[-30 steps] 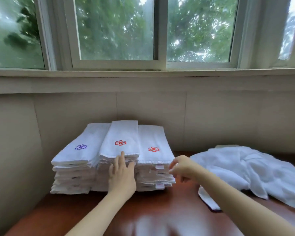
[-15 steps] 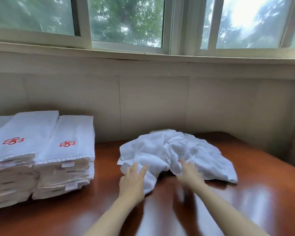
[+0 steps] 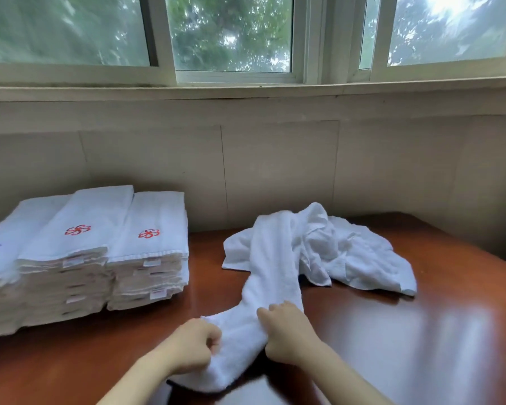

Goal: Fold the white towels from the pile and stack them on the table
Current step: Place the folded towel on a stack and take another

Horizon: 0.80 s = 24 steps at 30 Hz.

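two hands work at the near edge of a reddish-brown wooden table [image 3: 438,331]. the left hand [image 3: 194,346] is curled into a fist with the near left side of one white towel [image 3: 270,276] bunched inside it. the right hand [image 3: 289,334] sits just beside it on the towel's right side, fingers bent over the cloth and gripping it. both bare forearms come in from the bottom of the view.

that one towel lies as a long rumpled band on the tabletop. its near end is between the hands, and its far end runs up onto the pile [image 3: 354,252] of loose white towels. the pile lies crumpled toward the back right of the table, near the wall. how many towels are in it cannot be told.

three stacks of folded white towels stand side by side at the left, touching one another. the left stack [image 3: 0,264] has a purple flower emblem on its top towel and is partly cut off by the frame edge. the middle stack [image 3: 70,252] and the right stack [image 3: 155,249] each show a red flower emblem, so two red and one purple. small labels show along the folded edges. the stacks are well apart from the pile, with bare tabletop between.

behind the table is a pale panelled wall [image 3: 275,165], and above it a window [image 3: 231,33] with green trees outside.
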Tool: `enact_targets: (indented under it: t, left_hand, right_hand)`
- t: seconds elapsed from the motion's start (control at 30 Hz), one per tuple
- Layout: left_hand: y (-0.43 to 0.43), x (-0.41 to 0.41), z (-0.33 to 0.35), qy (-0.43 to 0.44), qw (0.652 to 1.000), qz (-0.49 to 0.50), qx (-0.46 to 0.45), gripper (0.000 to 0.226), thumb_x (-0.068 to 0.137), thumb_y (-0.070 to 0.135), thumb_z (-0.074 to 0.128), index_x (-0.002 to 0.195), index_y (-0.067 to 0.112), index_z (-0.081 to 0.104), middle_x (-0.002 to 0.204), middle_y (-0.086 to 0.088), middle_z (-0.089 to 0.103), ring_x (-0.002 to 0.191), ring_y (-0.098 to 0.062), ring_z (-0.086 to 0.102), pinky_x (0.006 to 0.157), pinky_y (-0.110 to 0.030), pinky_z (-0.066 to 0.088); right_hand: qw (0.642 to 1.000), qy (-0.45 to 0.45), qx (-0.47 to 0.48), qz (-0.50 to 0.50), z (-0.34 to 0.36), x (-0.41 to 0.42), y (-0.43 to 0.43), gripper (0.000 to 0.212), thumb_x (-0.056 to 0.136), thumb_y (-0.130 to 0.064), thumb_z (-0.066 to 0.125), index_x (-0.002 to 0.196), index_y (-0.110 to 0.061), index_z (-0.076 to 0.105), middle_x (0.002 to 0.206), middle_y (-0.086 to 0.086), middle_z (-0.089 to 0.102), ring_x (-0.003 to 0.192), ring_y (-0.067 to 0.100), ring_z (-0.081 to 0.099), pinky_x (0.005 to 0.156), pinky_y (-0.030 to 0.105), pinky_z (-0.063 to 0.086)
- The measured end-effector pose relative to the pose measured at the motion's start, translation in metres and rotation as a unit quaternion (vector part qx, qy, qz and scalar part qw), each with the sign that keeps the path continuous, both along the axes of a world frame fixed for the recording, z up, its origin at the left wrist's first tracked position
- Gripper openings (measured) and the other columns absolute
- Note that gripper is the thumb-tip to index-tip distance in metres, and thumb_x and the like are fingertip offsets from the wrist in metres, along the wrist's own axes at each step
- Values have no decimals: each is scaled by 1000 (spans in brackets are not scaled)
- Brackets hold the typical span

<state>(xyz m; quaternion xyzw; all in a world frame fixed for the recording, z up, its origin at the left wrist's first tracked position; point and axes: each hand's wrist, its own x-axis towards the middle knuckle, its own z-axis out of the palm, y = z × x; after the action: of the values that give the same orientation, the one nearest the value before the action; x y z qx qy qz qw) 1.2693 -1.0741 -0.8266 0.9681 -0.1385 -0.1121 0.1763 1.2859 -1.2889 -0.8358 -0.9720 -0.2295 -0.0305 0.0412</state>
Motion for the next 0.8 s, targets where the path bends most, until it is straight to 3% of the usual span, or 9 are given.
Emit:
enact_targets:
  t: [0.1,0.2,0.33,0.37,0.43,0.47,0.53,0.67,0.8]
  left_hand:
    - [29,-16,4,-4,997,61,43,25,66,7,36,60,30,40,70,8,49,73,-12,45,57,-22,32]
    - [53,-33,7,4,988,130,81,22,73,11,38,74,33,41,86,8,54,80,-17,50,62,-26,36]
    - [81,-56,5,11,959,214,183,24,85,14,43,107,19,48,117,-1,57,104,-22,58,73,-26,42]
    - [89,-62,4,-1,952,236,196,29,87,14,42,115,15,46,123,-3,56,110,-23,57,77,-27,43]
    - [103,-77,3,-29,936,280,213,35,88,12,40,123,13,40,126,-4,55,116,-25,54,85,-32,44]
    - [109,-84,3,-49,929,293,219,38,87,12,40,125,14,38,125,-3,56,116,-25,53,85,-32,44]
    - [119,-95,1,-90,919,310,227,42,86,12,41,128,16,33,118,-1,58,112,-23,55,80,-31,44]
    - [128,-106,-4,-113,907,352,202,37,86,11,42,122,20,37,112,-2,59,107,-24,56,70,-31,40]
    - [134,-113,-2,-135,889,340,274,28,93,18,43,120,24,42,114,5,59,110,-19,55,72,-27,41]
  right_hand:
    - [998,50,13,20,13,-39,18,13,83,-26,53,89,-20,44,94,11,58,80,34,49,57,30,28]
    - [979,184,70,60,26,-73,37,39,83,-56,60,79,-18,53,71,0,52,75,20,49,58,29,35]
    - [845,482,212,95,42,-103,51,25,88,-51,57,95,-28,64,80,-5,69,67,5,64,61,13,45]
    - [840,474,251,76,39,-104,52,21,90,-47,57,97,-28,64,87,-1,70,69,7,66,61,13,47]
    - [920,307,241,23,30,-101,54,22,92,-40,54,105,-25,63,106,2,67,92,14,65,74,19,48]
    - [970,185,157,4,24,-97,52,27,93,-38,50,113,-23,60,115,2,62,107,18,58,86,24,44]
    - [999,41,5,-33,13,-94,45,36,95,-40,41,123,-21,52,127,1,52,122,24,43,100,35,33]
    - [986,68,-60,-137,16,-101,32,46,97,-50,32,133,-23,41,133,4,48,120,26,47,91,36,39]
    - [963,185,-130,-144,40,-114,36,30,94,-17,41,117,-11,59,126,9,55,109,30,62,67,30,50]
